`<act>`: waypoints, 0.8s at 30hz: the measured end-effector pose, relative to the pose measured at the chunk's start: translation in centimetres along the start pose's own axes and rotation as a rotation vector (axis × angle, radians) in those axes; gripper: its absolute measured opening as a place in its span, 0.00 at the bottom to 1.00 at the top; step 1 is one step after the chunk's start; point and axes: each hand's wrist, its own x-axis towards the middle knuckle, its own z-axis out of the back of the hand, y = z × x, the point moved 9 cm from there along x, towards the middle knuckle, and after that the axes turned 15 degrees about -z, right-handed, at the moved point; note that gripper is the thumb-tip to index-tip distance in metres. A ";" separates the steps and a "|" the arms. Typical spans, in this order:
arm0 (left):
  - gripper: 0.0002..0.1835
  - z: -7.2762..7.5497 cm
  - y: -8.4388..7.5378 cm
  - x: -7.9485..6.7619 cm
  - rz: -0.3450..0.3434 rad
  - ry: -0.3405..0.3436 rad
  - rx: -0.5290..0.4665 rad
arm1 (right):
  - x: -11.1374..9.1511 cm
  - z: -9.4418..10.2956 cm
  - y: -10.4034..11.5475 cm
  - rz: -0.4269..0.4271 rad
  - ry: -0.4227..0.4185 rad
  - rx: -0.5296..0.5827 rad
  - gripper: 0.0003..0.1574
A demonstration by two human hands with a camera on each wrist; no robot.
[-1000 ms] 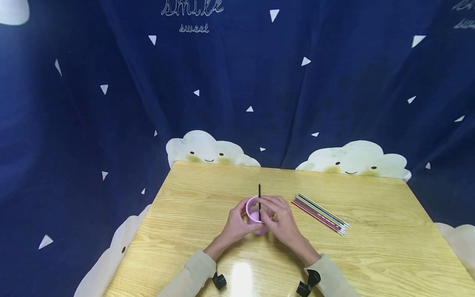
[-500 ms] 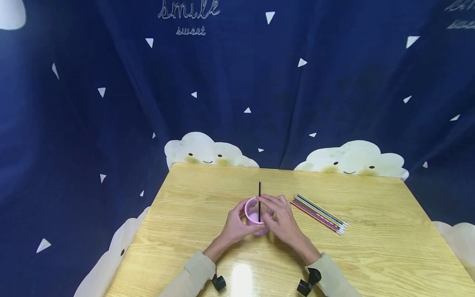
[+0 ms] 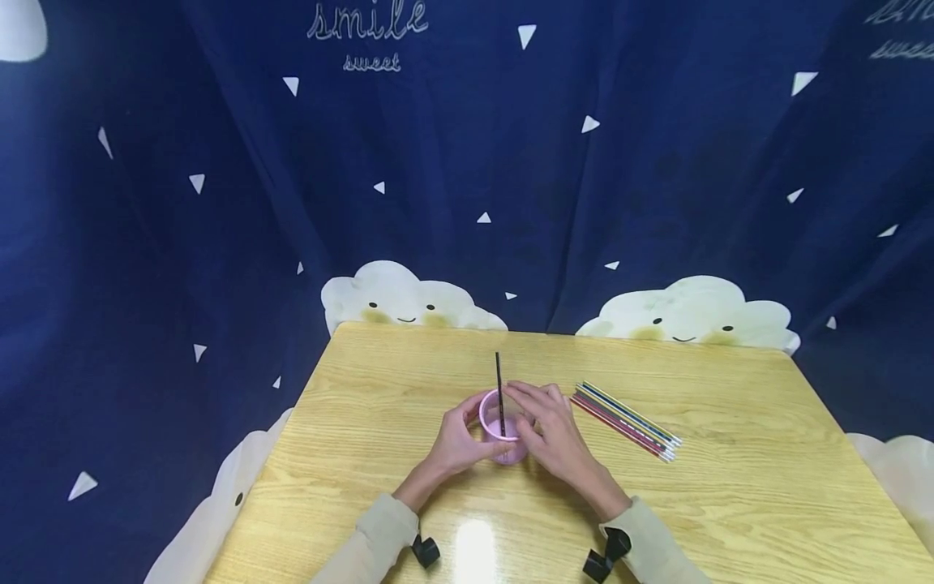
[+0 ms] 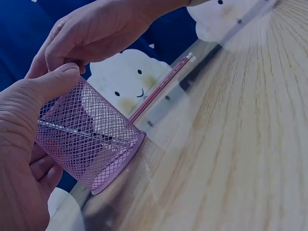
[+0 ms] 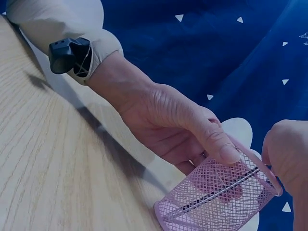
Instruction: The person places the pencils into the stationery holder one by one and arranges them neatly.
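My left hand (image 3: 461, 442) grips a pink mesh pencil cup (image 3: 509, 454) that stands on the table. Its thumb lies along the near rim, seen from the side in the left wrist view. A black pencil (image 3: 499, 375) stands inside the cup (image 4: 108, 125), tilted left against the rim, its lower part showing through the mesh in the right wrist view. Beside the pencil, my right hand (image 3: 553, 430) hovers at the cup's right rim, fingers extended and apart from the pencil. From the right wrist view, only part of the right hand (image 5: 291, 163) shows.
Several pencils (image 3: 623, 422) in red, blue, yellow and dark colours lie in a slanted bundle right of the cup. The wooden table (image 3: 730, 487) ends at a dark blue curtain (image 3: 438, 162) with clouds and white triangles.
The right fingers held the black pencil upright in the cup earlier; they have let go of it, and it now leans left. The left hand keeps its grip on the cup.
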 end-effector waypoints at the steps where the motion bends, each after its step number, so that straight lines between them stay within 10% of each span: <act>1: 0.46 0.0 0.0 0.0 0.001 0.000 -0.003 | 0.1 0.1 0.0 0.000 -0.002 0.005 0.30; 24: 0.46 -0.2 0.0 0.2 0.047 -0.042 -0.066 | -1.4 4.4 -2.8 -0.050 0.020 -0.013 0.27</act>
